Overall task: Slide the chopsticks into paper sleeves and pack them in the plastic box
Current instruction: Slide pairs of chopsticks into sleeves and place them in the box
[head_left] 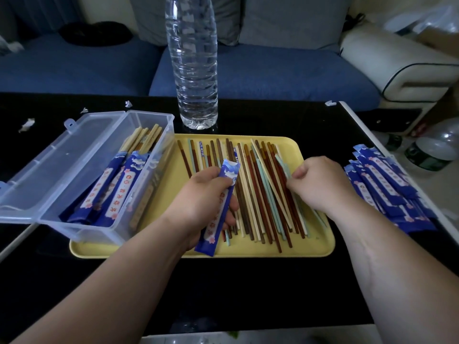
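Black glossy counter (223, 294) before a blue sofa (273, 75), bearing a yellow tray (310, 247); loose chopsticks (258, 194) in brown, cream and pale green lie across the tray's middle and right; clear plastic box (104, 229), lid open to the left, sits over the tray's left edge with sleeved chopsticks (119, 189) leaning inside; clear water bottle (193, 70) upright just behind the tray; stack of paper sleeves (387, 189) on the counter right of the tray. Left grip (206, 202) closed around one blue paper sleeve (229, 172), held above the loose chopsticks; right grip (320, 184) curled, pinching a pale green chopstick (282, 162) in the pile.
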